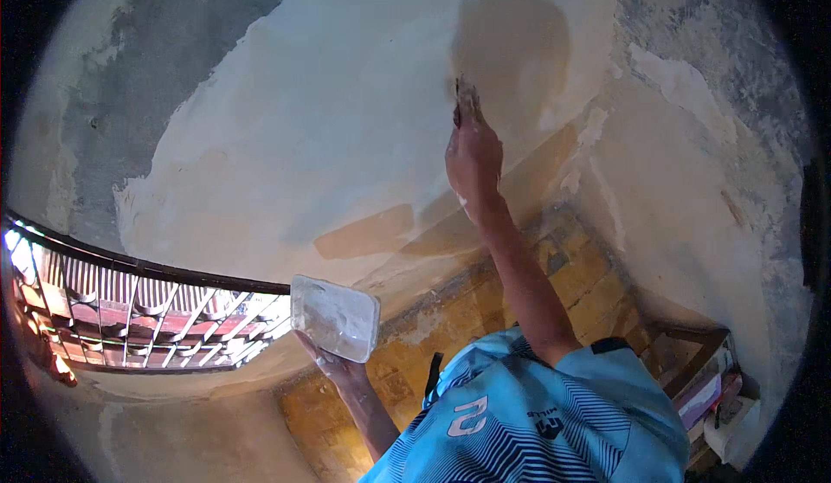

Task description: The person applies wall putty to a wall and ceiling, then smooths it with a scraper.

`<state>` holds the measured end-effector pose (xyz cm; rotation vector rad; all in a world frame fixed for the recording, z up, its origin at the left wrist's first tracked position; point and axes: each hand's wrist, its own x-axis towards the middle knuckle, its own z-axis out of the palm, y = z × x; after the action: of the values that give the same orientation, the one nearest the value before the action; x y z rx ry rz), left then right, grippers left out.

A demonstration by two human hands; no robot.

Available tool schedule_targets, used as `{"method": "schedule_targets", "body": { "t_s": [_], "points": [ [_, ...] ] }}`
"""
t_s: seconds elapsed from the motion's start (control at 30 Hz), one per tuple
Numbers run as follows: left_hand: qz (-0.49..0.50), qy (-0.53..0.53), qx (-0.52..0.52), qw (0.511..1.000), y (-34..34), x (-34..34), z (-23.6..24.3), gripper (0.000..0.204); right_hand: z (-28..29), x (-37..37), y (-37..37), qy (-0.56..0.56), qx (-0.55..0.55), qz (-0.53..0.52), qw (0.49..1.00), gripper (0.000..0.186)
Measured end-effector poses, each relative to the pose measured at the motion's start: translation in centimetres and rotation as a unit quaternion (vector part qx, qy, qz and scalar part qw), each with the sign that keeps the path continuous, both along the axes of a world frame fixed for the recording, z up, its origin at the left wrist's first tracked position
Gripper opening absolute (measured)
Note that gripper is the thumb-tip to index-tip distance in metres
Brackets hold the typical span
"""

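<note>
My right hand (473,156) is raised against the wall and grips a small putty knife (465,100), its blade pressed on a darker, damp-looking patch of plaster (511,46). My left hand (331,363) is lower, holding from below a flat white rectangular tray (336,317) smeared with pale plaster. The wall around the knife carries a broad cream skim coat (346,128). My blue striped shirt (528,414) fills the bottom middle.
Bare grey wall (130,93) shows at the upper left and rough grey patches (736,76) at the right. A dark metal railing (147,310) curves along the lower left. Yellowish floor tiles (450,318) lie below, and boxes and clutter (705,392) sit at the lower right.
</note>
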<state>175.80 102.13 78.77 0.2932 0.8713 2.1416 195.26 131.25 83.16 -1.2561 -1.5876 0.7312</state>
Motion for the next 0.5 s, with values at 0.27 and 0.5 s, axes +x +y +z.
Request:
{"method": "schedule_targets", "body": {
  "t_s": [0.27, 0.5],
  "points": [
    [0.028, 0.056, -0.069, 0.996, -0.7, -1.6, -0.8, 0.071, -0.9, -7.5, -8.6, -0.013, 0.108, 0.091, 0.99, 0.061],
    [0.002, -0.047, -0.027, 0.999, -1.0, -1.0, -1.0, 0.059, -3.2, -3.6, -0.8, -0.016, 0.092, -0.063, 0.994, 0.072]
  ]
}}
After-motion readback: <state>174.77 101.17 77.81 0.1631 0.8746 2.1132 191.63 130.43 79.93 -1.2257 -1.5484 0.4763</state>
